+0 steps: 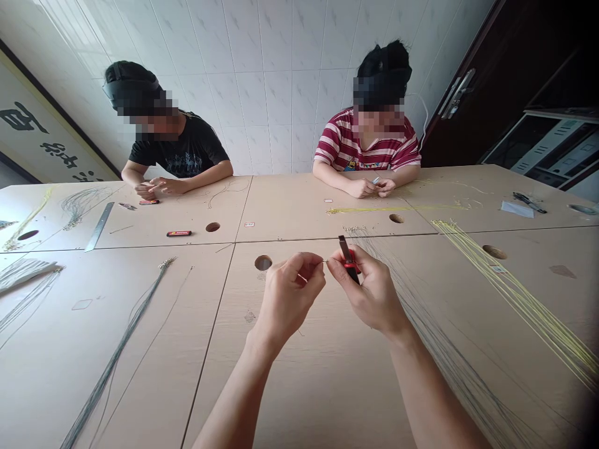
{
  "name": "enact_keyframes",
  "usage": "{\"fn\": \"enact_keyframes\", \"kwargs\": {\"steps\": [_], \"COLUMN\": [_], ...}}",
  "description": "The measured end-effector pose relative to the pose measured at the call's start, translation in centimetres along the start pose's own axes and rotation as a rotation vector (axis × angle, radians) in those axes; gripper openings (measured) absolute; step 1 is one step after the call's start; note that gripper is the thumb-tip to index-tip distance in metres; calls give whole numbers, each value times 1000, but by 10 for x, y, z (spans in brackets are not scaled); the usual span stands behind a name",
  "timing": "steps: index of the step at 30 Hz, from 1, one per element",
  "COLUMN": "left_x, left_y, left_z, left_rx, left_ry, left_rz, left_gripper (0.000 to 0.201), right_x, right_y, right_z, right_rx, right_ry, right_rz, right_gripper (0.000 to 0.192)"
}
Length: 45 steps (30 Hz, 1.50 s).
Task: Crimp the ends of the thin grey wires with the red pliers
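Observation:
Above the middle of the table, my left hand (294,288) is closed, thumb and fingertips pinching a short, thin wire end (325,260). The wire reaches across to the fingertips of my right hand (372,284). That hand is closed around a small red-and-black hand tool (349,259) with a flat dark tip pointing up; its exact kind is not clear. Most of the wire is hidden or too fine to follow. Beyond and to the right of my right hand lies a fanned bundle of thin grey wires (421,299), with small metallic ends at the far side.
On the left lie a grey wire bundle (126,337) and one loose strand. A yellow wire bundle (515,290) runs along the right. Across the table (281,386), two people work with their hands. A red-and-black object (179,234) and a steel ruler (100,226) lie farther off.

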<state>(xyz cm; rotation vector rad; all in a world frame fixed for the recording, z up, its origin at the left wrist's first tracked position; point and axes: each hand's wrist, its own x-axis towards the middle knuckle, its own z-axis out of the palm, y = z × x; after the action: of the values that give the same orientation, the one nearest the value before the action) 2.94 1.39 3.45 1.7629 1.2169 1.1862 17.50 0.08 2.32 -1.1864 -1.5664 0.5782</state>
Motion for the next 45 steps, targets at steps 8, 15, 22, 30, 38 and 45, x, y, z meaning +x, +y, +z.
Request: {"fn": "enact_keyframes", "kwargs": {"steps": [8, 15, 22, 30, 38, 45], "left_x": [4, 5, 5, 7, 6, 6], "left_y": [0, -1, 1, 1, 1, 1], "left_z": [-6, -8, -10, -9, -8, -8], "left_rx": [-297, -432, -458, -493, -479, -467], "left_ry": [-83, -129, -143, -151, -148, -145], "left_rz": [-153, -206, -219, -243, -233, -227], "left_gripper": [9, 13, 13, 11, 13, 13], "right_x": [1, 1, 0, -1, 1, 0], "right_y": [-1, -2, -2, -2, -2, -3], "right_z": [0, 0, -1, -2, -1, 0], "right_rx": [-22, -41, -47, -37, -38, -48], "right_ry": [-28, -35, -45, -46, -50, -46], "right_rz": [-16, -25, -6, -4, 5, -5], "right_gripper": [23, 23, 24, 23, 23, 24]}}
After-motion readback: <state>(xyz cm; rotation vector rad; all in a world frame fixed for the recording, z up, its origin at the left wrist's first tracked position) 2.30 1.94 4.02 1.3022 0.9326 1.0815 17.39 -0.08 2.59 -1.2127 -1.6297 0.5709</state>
